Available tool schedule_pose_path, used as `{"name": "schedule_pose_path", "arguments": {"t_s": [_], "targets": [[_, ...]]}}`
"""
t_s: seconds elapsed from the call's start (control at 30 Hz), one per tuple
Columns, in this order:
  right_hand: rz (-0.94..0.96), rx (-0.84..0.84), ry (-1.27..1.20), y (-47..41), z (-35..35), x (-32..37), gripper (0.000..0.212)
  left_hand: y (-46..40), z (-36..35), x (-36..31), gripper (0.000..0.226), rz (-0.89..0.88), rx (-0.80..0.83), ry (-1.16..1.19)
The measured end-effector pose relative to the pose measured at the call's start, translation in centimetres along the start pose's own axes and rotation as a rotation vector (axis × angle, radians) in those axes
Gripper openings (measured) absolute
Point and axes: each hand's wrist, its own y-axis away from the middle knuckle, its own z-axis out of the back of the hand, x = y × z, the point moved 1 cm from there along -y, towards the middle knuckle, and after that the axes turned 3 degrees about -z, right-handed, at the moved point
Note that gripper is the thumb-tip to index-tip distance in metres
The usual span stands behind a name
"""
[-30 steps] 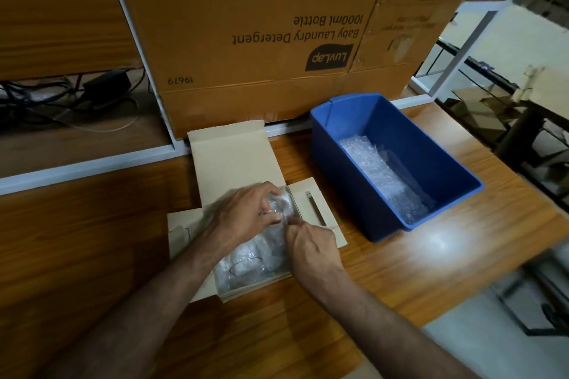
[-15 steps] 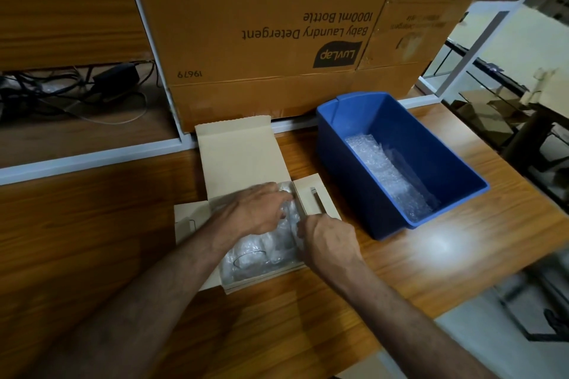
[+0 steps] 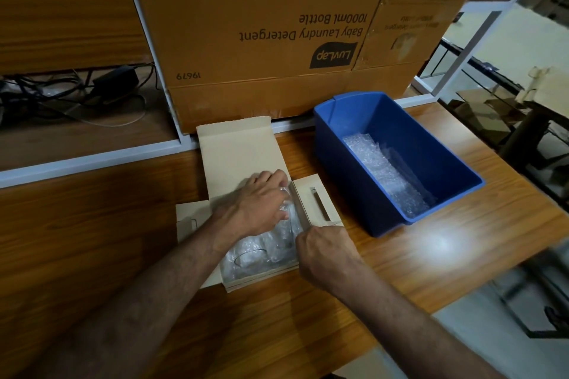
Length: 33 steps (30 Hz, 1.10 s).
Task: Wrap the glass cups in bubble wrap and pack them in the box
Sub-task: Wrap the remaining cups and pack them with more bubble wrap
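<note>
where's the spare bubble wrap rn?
Head view, right side: the spare bubble wrap lies on the floor of the blue bin, right of the small cardboard box.

I see a wood-grain bench [image 3: 400, 261] with a bright glare patch near its right edge. At its back stands a large brown corrugated carton [image 3: 277, 40], its print upside down: "LuvLap", "Baby Laundry Detergent", "1000ml Bottle", "19619". A white metal frame rail [image 3: 92, 160] runs along the bench's rear edge, with a white upright rising beside the carton. Behind the rail on the left, a tangle of black cables and a black power adapter [image 3: 115, 78] lie on a lower wooden shelf. Far right, past the bench, I make out more flattened cardboard pieces [image 3: 480, 108], blurred.
</note>
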Motion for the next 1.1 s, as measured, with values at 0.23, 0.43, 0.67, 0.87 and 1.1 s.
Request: {"name": "schedule_pose_path", "arguments": {"t_s": [0.23,0.43,0.67,0.87,1.1], "targets": [[0.009,0.052,-0.004,0.7,-0.5,0.2,0.02,-0.2,-0.3,-0.1,0.048,-0.04,0.152,0.11],[0.004,-0.041,-0.177,0.8,-0.4,-1.0,0.019,0.1,-0.3,0.1,0.047,0.024,0.167,0.171],[0.061,-0.316,-0.349,0.8,0.9,-3.5,0.046,2.9,0.7,0.0,0.04,0.067,-0.238,0.139],[0.002,-0.552,-0.443,-0.5,2.3,-6.9,0.067,2.1,3.1,-2.2,0.045,0.167,-0.462,0.118],[-0.043,-0.595,-0.524,-2.9,3.2,-14.2,0.066,-2.0,5.5,-5.5,0.051,0.216,-0.526,0.039]]}}
